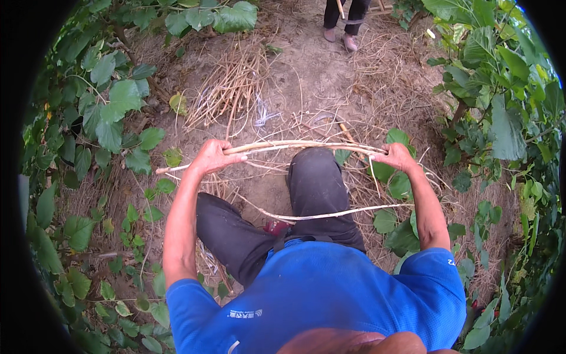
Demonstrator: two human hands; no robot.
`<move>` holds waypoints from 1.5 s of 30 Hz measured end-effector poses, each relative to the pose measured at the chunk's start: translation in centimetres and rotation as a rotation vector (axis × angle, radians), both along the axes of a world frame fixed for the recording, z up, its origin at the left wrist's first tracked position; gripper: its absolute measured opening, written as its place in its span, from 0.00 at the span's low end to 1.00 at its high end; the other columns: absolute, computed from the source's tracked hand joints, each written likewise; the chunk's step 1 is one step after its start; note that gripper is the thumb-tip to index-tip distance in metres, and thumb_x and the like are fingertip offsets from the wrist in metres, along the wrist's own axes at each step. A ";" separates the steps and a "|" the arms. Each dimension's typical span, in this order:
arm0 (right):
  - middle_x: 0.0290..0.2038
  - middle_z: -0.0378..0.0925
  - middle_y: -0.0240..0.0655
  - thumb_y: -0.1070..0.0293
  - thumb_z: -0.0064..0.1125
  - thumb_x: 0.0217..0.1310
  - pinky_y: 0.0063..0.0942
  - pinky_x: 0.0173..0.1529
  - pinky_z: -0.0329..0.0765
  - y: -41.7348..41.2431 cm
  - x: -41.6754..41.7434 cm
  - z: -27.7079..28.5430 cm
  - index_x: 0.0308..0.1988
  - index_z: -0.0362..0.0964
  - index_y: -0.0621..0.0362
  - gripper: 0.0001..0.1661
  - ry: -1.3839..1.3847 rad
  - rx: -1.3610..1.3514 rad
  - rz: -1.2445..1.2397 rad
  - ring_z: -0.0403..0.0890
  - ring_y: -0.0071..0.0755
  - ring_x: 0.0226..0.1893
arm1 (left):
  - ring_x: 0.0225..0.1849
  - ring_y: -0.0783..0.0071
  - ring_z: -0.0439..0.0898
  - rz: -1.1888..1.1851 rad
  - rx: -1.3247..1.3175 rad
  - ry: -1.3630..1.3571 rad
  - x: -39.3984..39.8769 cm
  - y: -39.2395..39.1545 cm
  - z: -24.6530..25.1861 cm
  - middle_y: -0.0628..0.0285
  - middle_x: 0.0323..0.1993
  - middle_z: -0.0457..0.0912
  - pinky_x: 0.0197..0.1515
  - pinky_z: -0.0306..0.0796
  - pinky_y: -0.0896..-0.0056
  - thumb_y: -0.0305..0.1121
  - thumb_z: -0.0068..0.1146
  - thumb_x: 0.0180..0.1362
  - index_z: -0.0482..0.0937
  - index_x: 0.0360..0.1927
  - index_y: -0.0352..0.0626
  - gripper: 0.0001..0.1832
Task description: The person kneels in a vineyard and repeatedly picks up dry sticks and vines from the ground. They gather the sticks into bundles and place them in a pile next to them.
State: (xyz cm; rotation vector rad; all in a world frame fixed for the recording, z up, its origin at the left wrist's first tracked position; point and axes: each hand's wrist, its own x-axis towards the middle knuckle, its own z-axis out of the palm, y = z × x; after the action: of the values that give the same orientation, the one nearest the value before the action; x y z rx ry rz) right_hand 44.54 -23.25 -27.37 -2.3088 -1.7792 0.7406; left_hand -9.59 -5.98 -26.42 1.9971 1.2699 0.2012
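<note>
Several pale, peeled-looking sticks (300, 144) bow upward between my two hands, just past my raised knee. My left hand (215, 155) is closed around their left ends, its thumb along them; one thicker stick end sticks out beyond the wrist. My right hand (395, 155) grips the right ends, where a thin twig hangs down. Another long pale stick (327, 216) crosses over my thigh, apart from the held bunch. On the ground beyond the sticks lies a sickle with a wooden handle (345, 130) and a curved blade.
A pile of cut sticks (230, 86) lies at the upper left, with whitish plastic strips (261, 113) beside it. Leafy bushes line both sides. Another person's legs (347, 17) stand at the top, near a long-handled tool (340, 9). Thin twigs litter the soil.
</note>
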 end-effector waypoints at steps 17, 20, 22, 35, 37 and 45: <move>0.63 0.75 0.42 0.53 0.73 0.47 0.40 0.69 0.72 5.8 -4.9 10.5 0.71 0.60 0.42 0.52 -0.027 -0.025 0.241 0.76 0.49 0.63 | 0.20 0.87 0.66 0.042 -0.039 -0.110 2.2 -0.6 -0.2 0.76 0.15 0.72 0.21 0.60 0.73 0.55 0.74 0.52 0.86 0.24 0.41 0.24; 0.63 0.75 0.41 0.34 0.73 0.43 0.41 0.70 0.70 6.7 -4.5 7.9 0.70 0.61 0.42 0.58 -0.071 -0.003 0.293 0.74 0.49 0.64 | 0.19 0.85 0.68 0.015 -0.003 -0.056 2.7 -0.3 -0.1 0.73 0.14 0.72 0.21 0.61 0.72 0.57 0.74 0.51 0.88 0.26 0.42 0.25; 0.59 0.78 0.42 0.22 0.67 0.40 0.43 0.65 0.74 6.6 -2.7 4.0 0.69 0.64 0.42 0.61 -0.191 -0.017 0.334 0.78 0.49 0.60 | 0.19 0.83 0.68 -0.007 0.045 -0.050 2.7 -0.2 -0.3 0.70 0.13 0.72 0.22 0.62 0.69 0.59 0.74 0.50 0.87 0.24 0.41 0.27; 0.26 0.83 0.43 0.17 0.61 0.43 0.45 0.42 0.78 4.2 -1.2 1.4 0.35 0.86 0.48 0.44 -0.180 -0.010 0.210 0.85 0.50 0.34 | 0.17 0.83 0.63 0.047 -0.065 -0.078 3.4 -2.5 -3.6 0.74 0.12 0.67 0.20 0.55 0.70 0.57 0.73 0.52 0.81 0.17 0.42 0.28; 0.25 0.82 0.42 0.18 0.61 0.43 0.45 0.41 0.78 4.0 -1.3 1.8 0.35 0.86 0.48 0.43 -0.155 0.062 0.196 0.84 0.50 0.33 | 0.18 0.79 0.67 0.062 -0.086 -0.041 3.5 -2.6 -3.6 0.68 0.11 0.69 0.22 0.60 0.66 0.64 0.72 0.48 0.80 0.17 0.40 0.33; 0.23 0.80 0.47 0.19 0.61 0.45 0.45 0.41 0.78 3.9 -0.3 -0.1 0.29 0.83 0.57 0.46 -0.172 0.081 0.186 0.84 0.53 0.32 | 0.17 0.80 0.65 0.084 -0.014 -0.017 3.6 -4.4 -2.6 0.68 0.11 0.67 0.22 0.58 0.65 0.64 0.70 0.49 0.79 0.15 0.43 0.32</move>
State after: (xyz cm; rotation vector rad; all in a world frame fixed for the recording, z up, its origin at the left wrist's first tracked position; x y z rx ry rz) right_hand 44.22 -19.35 -27.43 -2.2370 -2.0791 0.4956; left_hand -6.01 -10.42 -29.03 1.9279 1.3413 0.2486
